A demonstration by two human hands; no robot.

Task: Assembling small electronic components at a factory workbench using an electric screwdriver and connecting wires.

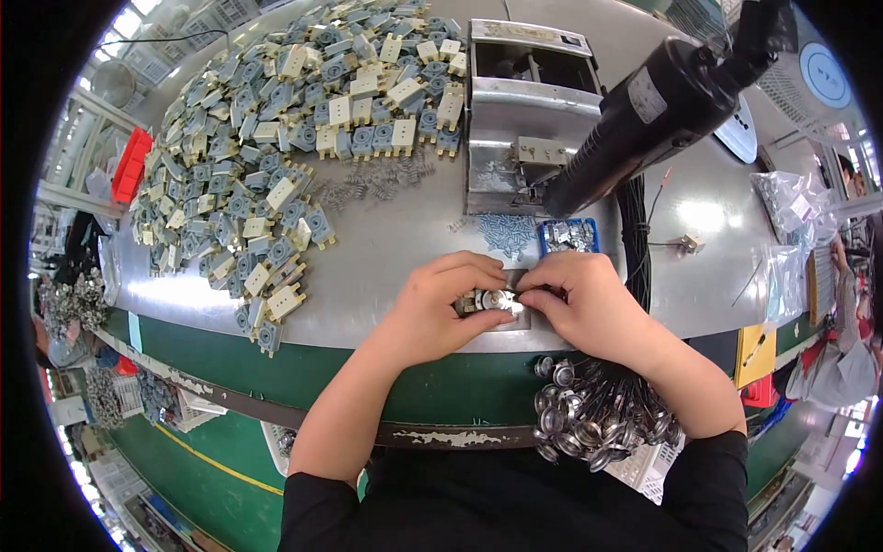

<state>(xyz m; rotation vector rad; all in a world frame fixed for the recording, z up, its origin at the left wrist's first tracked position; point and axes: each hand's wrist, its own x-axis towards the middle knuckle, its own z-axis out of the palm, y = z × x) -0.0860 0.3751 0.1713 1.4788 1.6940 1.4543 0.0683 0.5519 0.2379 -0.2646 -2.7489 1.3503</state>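
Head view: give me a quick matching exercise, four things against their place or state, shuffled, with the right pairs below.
1. silvery part
2. loose springs
3. blue tray
4. yellow sheet

A. under a pen
B. between the left hand and right hand
C. holding small metal pieces
D. beside the grey and cream blocks

Pairs: 1-B; 2-D; 3-C; 4-A

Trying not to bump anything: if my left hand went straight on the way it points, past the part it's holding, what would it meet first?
Beyond the small part, your left hand would probably meet your right hand first, though depth is uncertain.
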